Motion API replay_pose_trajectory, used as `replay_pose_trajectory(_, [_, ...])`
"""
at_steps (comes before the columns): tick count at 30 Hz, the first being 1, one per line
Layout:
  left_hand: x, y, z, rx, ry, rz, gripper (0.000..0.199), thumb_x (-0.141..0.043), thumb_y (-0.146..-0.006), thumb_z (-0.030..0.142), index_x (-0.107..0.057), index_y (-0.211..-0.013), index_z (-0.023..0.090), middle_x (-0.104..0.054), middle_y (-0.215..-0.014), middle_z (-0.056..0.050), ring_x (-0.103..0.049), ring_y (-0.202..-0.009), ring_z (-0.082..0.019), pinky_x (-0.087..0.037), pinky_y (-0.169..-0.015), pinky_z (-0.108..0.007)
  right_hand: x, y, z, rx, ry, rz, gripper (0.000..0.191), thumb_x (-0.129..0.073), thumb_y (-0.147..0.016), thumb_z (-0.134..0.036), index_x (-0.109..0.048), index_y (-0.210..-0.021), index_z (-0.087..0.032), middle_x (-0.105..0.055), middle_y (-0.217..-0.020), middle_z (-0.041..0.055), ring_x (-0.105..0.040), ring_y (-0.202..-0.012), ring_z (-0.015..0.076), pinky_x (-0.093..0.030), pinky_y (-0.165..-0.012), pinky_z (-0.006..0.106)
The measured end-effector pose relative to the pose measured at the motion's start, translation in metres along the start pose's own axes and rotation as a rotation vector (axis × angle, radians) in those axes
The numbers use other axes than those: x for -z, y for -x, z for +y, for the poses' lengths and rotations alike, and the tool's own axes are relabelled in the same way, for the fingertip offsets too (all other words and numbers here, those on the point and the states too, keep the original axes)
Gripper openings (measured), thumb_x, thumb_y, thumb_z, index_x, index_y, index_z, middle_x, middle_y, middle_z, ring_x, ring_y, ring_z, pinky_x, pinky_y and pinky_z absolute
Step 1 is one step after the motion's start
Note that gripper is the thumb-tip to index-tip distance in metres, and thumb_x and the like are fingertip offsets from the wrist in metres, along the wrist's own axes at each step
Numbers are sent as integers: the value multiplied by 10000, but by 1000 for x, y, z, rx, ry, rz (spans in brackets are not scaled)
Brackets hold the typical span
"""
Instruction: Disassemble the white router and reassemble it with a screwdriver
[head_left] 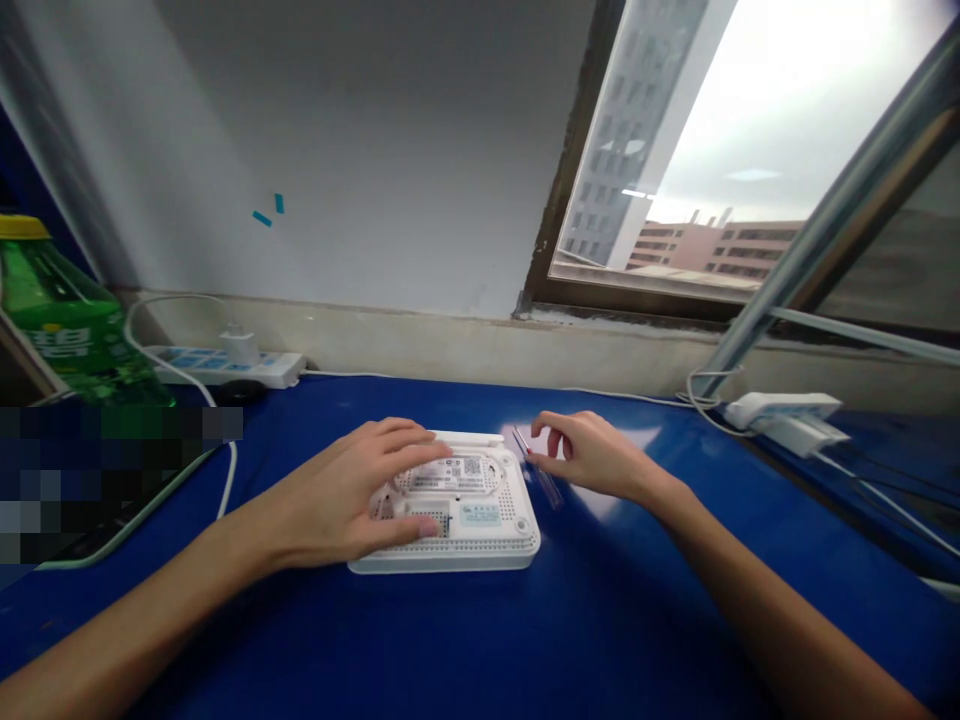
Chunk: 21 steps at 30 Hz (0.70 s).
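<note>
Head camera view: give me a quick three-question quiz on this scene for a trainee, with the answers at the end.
1. True or false: the left hand rests on the white device.
2. Which is nearest the right hand? A) window B) slim tool C) power strip
3. Fill in: the green bottle at the picture's left edge has a ____ cap.

Key: 1. True. 2. B. 3. Yellow.

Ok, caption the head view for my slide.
Left hand on a white vented device, right hand at a slim tool, over a blue tabletop.
</note>
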<state>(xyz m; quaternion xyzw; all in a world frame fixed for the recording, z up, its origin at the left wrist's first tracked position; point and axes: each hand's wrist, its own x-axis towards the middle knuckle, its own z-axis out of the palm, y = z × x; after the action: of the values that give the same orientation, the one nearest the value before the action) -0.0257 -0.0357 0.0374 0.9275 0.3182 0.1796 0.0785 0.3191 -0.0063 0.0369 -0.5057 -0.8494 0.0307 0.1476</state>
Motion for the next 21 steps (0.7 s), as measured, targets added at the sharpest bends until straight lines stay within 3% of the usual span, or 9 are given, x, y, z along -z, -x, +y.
replay_pose_trajectory(4, [-6,-1,4,8,-13,-59,826,-718,-789,681,-476,-1503,342,-501,-1533,-97,-495,-1352,-386,-413,-1101,-604,-3,2,-5,-13,-132,-113,242,-714,-792,-266,-631,-1015,-221,-693,-668,-28,-630,-577,145,-385,-528,243])
replay_pose_trajectory(7, [-3,-2,1,8,36,-97,858,-743,-786,649,-430,-1528,355,-497,-1541,-77,-462,-1394,-359,-387,-1141,-575,-3,2,-8,-20,-240,-148,320,-677,-731,-153,-618,-1039,-220,-669,-632,-45,-633,-555,137,-412,-518,229])
replay_pose_trajectory(11, [9,4,-16,81,110,-141,885,-789,-772,592,-384,-1539,416,-447,-1582,-40,-369,-1473,-342,-402,-1148,-539,-2,3,-7,-24,-417,-170,333,-673,-739,-155,-601,-1060,-209,-695,-664,-29,-652,-567,143,-472,-546,234])
replay_pose_trajectory(17, [20,15,-47,176,8,-116,789,-741,-825,580,-402,-1524,441,-408,-1608,-21,-314,-1503,-346,-363,-1161,-596,-1,1,-4,-51,-630,-138,344,-721,-797,-217,-615,-1124,-193,-714,-745,4,-676,-642,150,-528,-608,254])
replay_pose_trajectory(21, [8,7,-40,114,-69,11,625,-685,-890,545,-511,-1469,385,-487,-1555,-35,-416,-1448,-327,-383,-1161,-577,4,0,-11,16,-732,-106,333,-733,-856,-305,-662,-1153,-172,-721,-827,33,-686,-714,146,-544,-659,260])
